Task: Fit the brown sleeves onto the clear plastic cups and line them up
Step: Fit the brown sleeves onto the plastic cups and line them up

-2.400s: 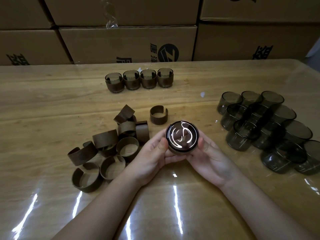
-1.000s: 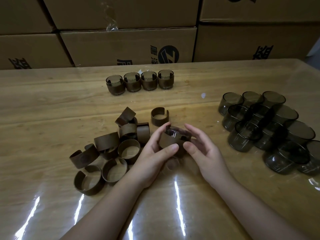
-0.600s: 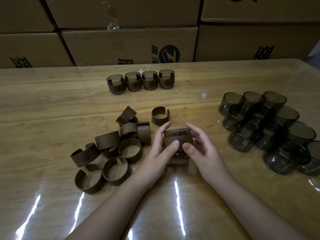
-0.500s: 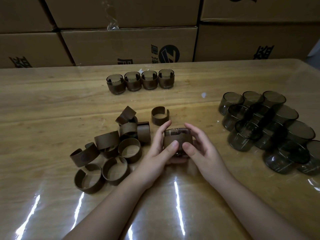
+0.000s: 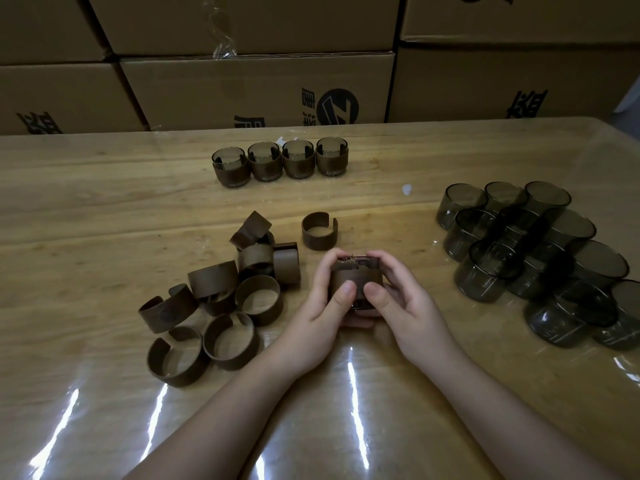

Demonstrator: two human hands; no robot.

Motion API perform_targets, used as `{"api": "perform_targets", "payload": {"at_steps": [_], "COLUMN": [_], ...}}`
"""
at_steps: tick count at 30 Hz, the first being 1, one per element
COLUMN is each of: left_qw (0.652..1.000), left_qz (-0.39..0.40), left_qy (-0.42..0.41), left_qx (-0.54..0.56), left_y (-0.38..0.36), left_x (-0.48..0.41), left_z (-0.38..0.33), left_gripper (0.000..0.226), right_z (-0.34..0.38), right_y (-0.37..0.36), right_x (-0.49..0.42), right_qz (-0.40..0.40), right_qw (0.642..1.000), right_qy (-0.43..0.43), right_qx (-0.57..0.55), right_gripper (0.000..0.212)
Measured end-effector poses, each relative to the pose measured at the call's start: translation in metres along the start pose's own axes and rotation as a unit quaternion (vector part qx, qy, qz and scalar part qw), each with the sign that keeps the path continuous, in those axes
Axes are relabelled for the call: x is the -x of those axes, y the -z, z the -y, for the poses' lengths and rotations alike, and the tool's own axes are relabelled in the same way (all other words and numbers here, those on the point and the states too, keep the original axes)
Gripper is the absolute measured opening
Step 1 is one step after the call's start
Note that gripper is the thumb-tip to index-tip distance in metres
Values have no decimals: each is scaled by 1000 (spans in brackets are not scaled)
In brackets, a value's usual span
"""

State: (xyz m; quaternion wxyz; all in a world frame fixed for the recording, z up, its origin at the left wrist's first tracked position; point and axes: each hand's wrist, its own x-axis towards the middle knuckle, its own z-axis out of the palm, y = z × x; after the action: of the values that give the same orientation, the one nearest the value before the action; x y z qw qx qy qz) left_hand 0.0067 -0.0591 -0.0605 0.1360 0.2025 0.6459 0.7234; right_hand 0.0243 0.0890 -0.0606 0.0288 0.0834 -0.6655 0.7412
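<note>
Both hands hold one clear cup with a brown sleeve around it [image 5: 354, 276], upright just above the table's middle. My left hand [image 5: 320, 306] grips its left side, my right hand [image 5: 401, 303] its right, both thumbs pressing on the sleeve's near face. A pile of loose brown sleeves [image 5: 221, 296] lies to the left, and one single sleeve [image 5: 319, 231] sits just beyond the hands. A cluster of bare smoky clear cups [image 5: 540, 258] stands at the right. Several sleeved cups [image 5: 280, 162] form a row at the back.
The wooden table [image 5: 86, 209] has a glossy film with light streaks near the front. Stacked cardboard boxes [image 5: 256, 88] wall off the far edge. A small white scrap [image 5: 407, 189] lies between the row and the bare cups.
The cup was held tilted with its base toward me, then turned upright. My fingers closed around it and both thumbs now press on the sleeve.
</note>
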Motion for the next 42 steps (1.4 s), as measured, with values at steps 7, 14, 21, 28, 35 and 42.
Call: {"api": "perform_targets", "payload": {"at_steps": [7, 14, 21, 28, 35, 42], "left_qw": [999, 1000, 992, 990, 992, 996], "left_qz": [-7, -13, -64, -63, -70, -42], "left_qy": [-5, 5, 51, 54, 65, 56], "left_qx": [-35, 4, 98, 116, 85, 63], "left_y": [-3, 0, 4, 2, 5, 6], "left_x": [1, 0, -5, -7, -5, -3], "left_z": [-4, -7, -4, -3, -3, -3], "left_gripper": [34, 42, 63, 65, 54, 56], "right_z": [-1, 3, 5, 4, 4, 4], "right_y": [0, -2, -2, 0, 3, 4], "right_x": [2, 1, 0, 0, -2, -4], "right_qz": [-11, -24, -23, -55, -58, -59], "right_qw": [1000, 1000, 1000, 998, 997, 995], "right_qy": [6, 8, -5, -14, -48, -53], "right_qx": [28, 18, -5, -1, -33, -65], "right_gripper": [38, 43, 54, 53, 50, 39]}}
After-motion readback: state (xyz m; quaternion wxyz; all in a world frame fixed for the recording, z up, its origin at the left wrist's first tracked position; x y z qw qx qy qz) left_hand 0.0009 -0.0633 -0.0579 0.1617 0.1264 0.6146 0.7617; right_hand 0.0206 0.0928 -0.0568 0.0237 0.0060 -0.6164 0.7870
